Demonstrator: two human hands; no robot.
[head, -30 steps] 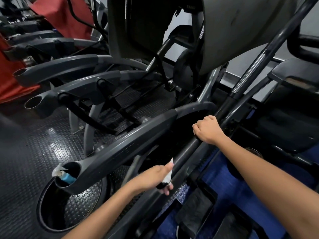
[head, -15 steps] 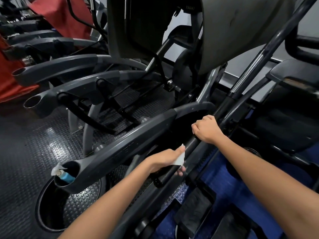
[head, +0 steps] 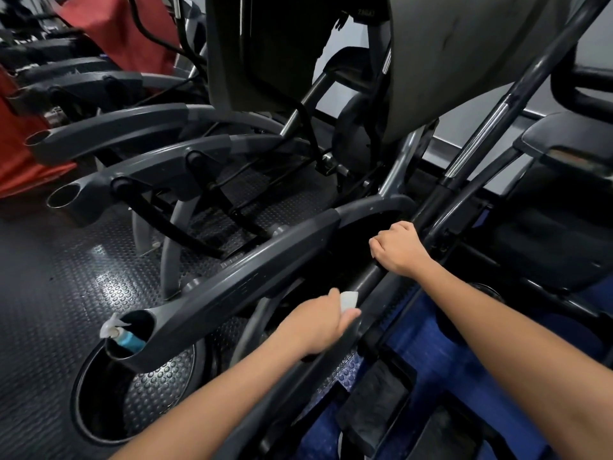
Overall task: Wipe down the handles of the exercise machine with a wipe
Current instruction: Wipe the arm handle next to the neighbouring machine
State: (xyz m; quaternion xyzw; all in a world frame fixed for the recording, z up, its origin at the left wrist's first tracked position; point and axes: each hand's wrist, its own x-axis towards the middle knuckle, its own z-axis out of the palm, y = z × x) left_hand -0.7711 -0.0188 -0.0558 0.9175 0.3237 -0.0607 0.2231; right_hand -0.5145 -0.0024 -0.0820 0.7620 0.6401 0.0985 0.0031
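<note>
The exercise machine's black handle bar slants from bottom centre up to the right, turning chrome higher up. My left hand wraps around its lower part, with a white wipe pinched against the bar under thumb and fingers. My right hand grips the same bar a short way above, knuckles up. The part of the handle under both hands is hidden.
A grey side rail runs left of the handle and ends in a cup holder holding a blue bottle with a white tissue on it. A grey console hangs above, a foot pedal lies below, and more machines stand on the studded floor to the left.
My left hand has slid the wipe up the handle from its lower end toward my right hand. My right hand has kept its grip in the same place.
</note>
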